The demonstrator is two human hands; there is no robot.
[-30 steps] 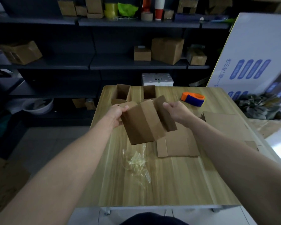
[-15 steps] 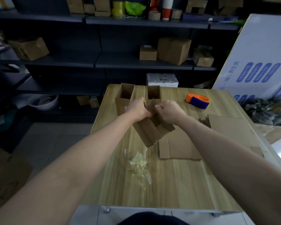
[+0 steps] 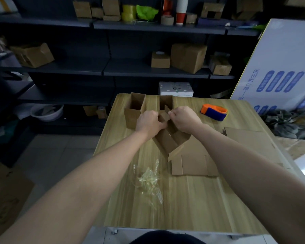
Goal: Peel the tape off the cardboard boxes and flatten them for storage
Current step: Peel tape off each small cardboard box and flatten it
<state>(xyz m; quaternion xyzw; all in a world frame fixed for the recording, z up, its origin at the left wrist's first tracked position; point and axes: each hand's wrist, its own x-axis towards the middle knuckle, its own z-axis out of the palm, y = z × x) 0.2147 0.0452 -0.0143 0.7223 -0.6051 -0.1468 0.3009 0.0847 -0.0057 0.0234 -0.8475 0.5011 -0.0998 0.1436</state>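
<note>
1. Far left, behind the table (image 3: 183, 208), we see dark shelving (image 3: 65, 67) holding brown cartons.
2. Open box (image 3: 133, 115): upright at the table's back left with its top open, just behind the left hand.
3. Left hand (image 3: 149, 121): back of the hand faces us, fingers curled onto the held box's upper edge. It grips cardboard. The thumb is hidden.
4. Tape scraps (image 3: 150, 180): a clear crumpled wad lying on the table, nearer us than both hands.
5. Second open box (image 3: 165, 102): upright at the back edge, partly hidden behind the hands.
6. Held box (image 3: 165, 143): between both hands at mid-table, tilted, with its lower corner pointing toward us. It overlaps the flattened box. We can't tell if the two are touching.
7. Right hand (image 3: 184, 118): fingertips pinch a raised flap at the held box's top, close to the left hand.
8. Flattened box (image 3: 194, 164): lies flat on the table, right of the tape scraps.
9. Tape dispenser (image 3: 214, 111): orange and blue, at the back right, apart from the hands.
10. Large flat cardboard (image 3: 250, 140): lies at the table's right edge.
11. White printed carton (image 3: 280, 67): leans beyond the table at far right.
</note>
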